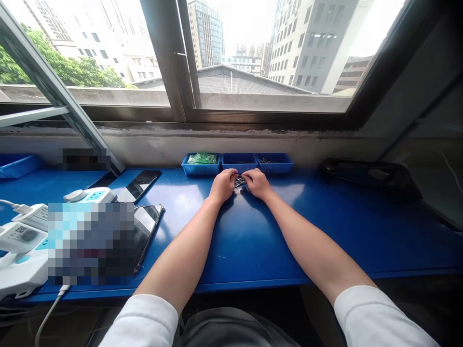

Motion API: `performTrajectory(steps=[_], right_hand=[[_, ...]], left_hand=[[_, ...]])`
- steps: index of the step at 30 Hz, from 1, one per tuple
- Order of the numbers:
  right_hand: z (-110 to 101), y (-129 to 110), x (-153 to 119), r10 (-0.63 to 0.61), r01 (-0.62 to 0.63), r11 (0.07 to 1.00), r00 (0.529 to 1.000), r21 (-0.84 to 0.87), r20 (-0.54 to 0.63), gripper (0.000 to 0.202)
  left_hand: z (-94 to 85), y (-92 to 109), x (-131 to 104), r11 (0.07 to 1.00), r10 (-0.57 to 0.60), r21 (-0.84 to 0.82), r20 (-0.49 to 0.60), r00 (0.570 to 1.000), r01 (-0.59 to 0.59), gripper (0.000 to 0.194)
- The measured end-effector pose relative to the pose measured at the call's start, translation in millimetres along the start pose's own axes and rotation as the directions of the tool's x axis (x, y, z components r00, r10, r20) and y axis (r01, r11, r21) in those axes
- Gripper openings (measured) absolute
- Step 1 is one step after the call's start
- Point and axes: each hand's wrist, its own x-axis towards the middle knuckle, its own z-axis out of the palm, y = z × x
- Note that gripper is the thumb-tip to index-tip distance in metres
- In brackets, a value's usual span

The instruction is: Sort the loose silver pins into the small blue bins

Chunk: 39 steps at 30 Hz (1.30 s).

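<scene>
Both arms reach forward over the blue table (246,255). My left hand (224,185) and my right hand (257,183) face each other close together, fingertips drawn into a pinch. A thin, small piece seems to lie between their fingertips, too small to name. Right below the fingers sits a little pile of slim dark metallic parts (240,182), partly covered by the hands. Just behind stand a blue bin (201,168) with green-tinted plastic bags (203,158), a middle blue bin (239,155) whose contents are unclear, and a right blue bin (275,167) holding small dark parts (266,160).
On the left lie a phone (142,185), a dark tablet-like device (147,231) and a white power strip (21,270) with plugs and cables. A black case-like object (369,178) is at the back right. A metal frame (68,103) slants down at the left, before the window.
</scene>
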Motion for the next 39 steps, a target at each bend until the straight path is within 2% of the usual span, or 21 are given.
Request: performTrajectory(steps=[8, 12, 16, 18, 21, 24, 27, 31, 34, 36, 39], right_hand=[[-3, -3, 0, 0.056, -0.056, 0.998, 0.998, 0.001, 0.036, 0.025], [-5, -6, -1, 0.073, -0.074, 0.997, 0.997, 0.031, 0.034, 0.03], [-5, -8, 0, 0.105, -0.104, 0.977, 0.994, 0.184, 0.006, 0.026], [-5, -10, 0, 0.154, -0.149, 0.919, 0.988, 0.364, 0.015, 0.022], [-9, -11, 1, 0.227, -0.251, 0.756, 0.967, 0.605, 0.116, 0.032], [-12, -10, 0, 0.28, -0.331, 0.648, 0.941, 0.686, 0.19, 0.03], [-13, -6, 0, 0.3, -0.344, 0.622, 0.935, 0.703, 0.191, 0.028], [-12, -1, 2, 0.323, -0.307, 0.635, 0.939, 0.709, 0.117, 0.034], [-14, 5, 3, 0.368, -0.271, 0.714, 0.929, 0.646, -0.017, 0.045], [-16, 9, 3, 0.376, -0.265, 0.814, 0.919, 0.516, -0.121, 0.051], [-18, 13, 2, 0.342, -0.301, 0.934, 0.909, 0.193, -0.237, 0.054]], left_hand=[[-6.1, 10, 0, 0.992, -0.114, 0.058, 0.1, 0.988, 0.109, 0.024], [-8.0, 14, 0, 0.99, -0.105, 0.103, 0.107, 0.989, 0.094, 0.027], [-6.6, 12, 0, 0.984, -0.107, 0.153, 0.084, 0.991, 0.093, 0.029], [-5.7, 11, -1, 0.979, -0.131, 0.165, 0.078, 0.988, 0.117, 0.029], [-5.4, 9, -1, 0.975, -0.165, 0.165, 0.086, 0.983, 0.149, 0.03], [-6.3, 11, -1, 0.974, -0.178, 0.164, 0.113, 0.978, 0.158, 0.03], [-7.2, 14, -1, 0.975, -0.181, 0.156, 0.124, 0.976, 0.161, 0.03], [-7.3, 14, 1, 0.972, -0.209, 0.123, 0.063, 0.976, 0.2, 0.033], [-7.1, 10, 3, 0.95, -0.291, 0.122, 0.025, 0.956, 0.286, 0.035], [-6.9, 7, 3, 0.933, -0.339, 0.129, 0.007, 0.941, 0.336, 0.033], [-6.1, 5, 4, 0.921, -0.368, 0.14, -0.003, 0.93, 0.365, 0.032]])
